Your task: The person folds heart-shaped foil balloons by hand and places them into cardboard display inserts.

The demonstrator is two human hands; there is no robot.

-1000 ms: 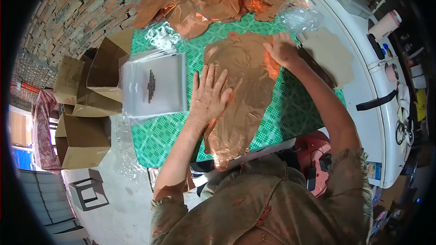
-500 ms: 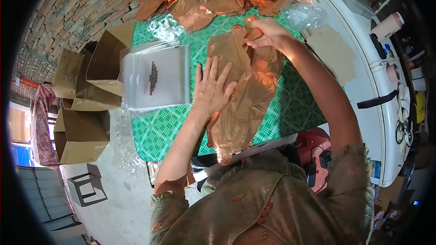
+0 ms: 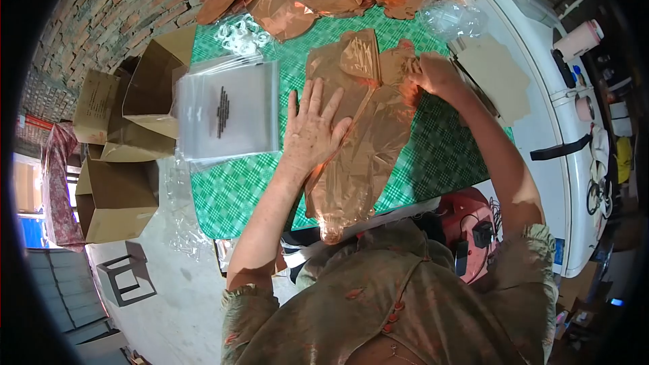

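Note:
A flat, copper-coloured foil balloon point(image 3: 358, 142) lies lengthwise on the green checked tablecloth point(image 3: 233, 196), its narrow end hanging over the near edge. My left hand point(image 3: 312, 125) rests flat on its left side, fingers spread. At the upper right, my right hand point(image 3: 436, 74) pinches the foil's edge; its fingertips are partly hidden. Part of the top is folded over, with a crease running down the middle. Left of my left hand is a stack of clear plastic bags point(image 3: 253, 108) with dark print.
More copper foil pieces point(image 3: 284, 13) lie along the far edge beside white curled strips point(image 3: 241, 35) and a clear plastic bundle point(image 3: 451, 17). Open cardboard boxes point(image 3: 122, 192) stand at the left. A white appliance point(image 3: 541, 128) borders the right, with cardboard sheets point(image 3: 493, 78) on it.
My right hand has moved right and down from the top of the foil to its upper right edge. The upper part now lies spread wider. My left hand stays flat in place.

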